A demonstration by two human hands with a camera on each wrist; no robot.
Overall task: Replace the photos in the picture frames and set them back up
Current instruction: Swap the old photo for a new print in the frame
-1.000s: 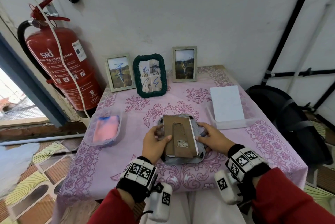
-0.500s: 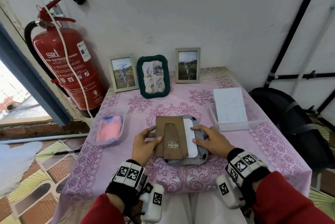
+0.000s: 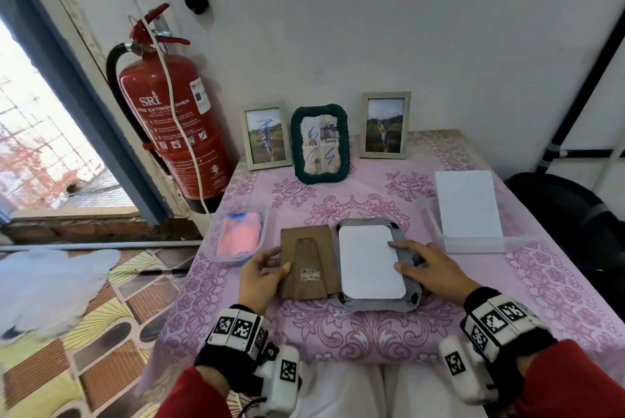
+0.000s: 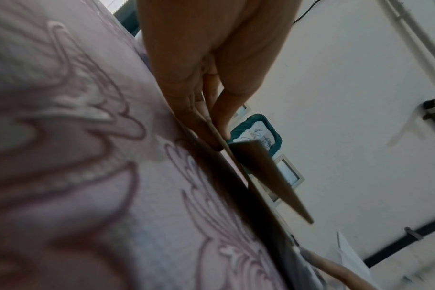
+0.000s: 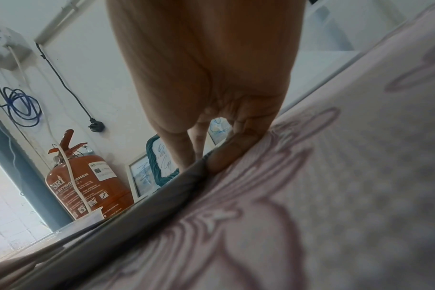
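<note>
A brown backing board [image 3: 306,262] with a fold-out stand lies on the pink tablecloth, just left of a grey picture frame [image 3: 404,243] that lies face down. My left hand [image 3: 267,268] pinches the board's left edge, thumb on top; the left wrist view shows the left hand [image 4: 217,140] clamped on the thin board [image 4: 266,172]. A white photo back [image 3: 368,262] sits in the grey frame. My right hand [image 3: 417,263] rests with straight fingers on the frame's right side, its index tip touching the photo. The right hand [image 5: 211,153] presses on the frame's rim [image 5: 162,196].
Three framed pictures stand along the back wall: a pale one [image 3: 267,135], a green rope frame [image 3: 319,143] and another pale one [image 3: 385,125]. White sheets lie in a clear tray [image 3: 473,243] at the right. A plastic tub [image 3: 238,236] holds pink prints. A fire extinguisher [image 3: 172,126] hangs at the left.
My left hand has slid the backing board leftward off the grey frame, uncovering the white photo back. My right hand stays on the frame's right side.
</note>
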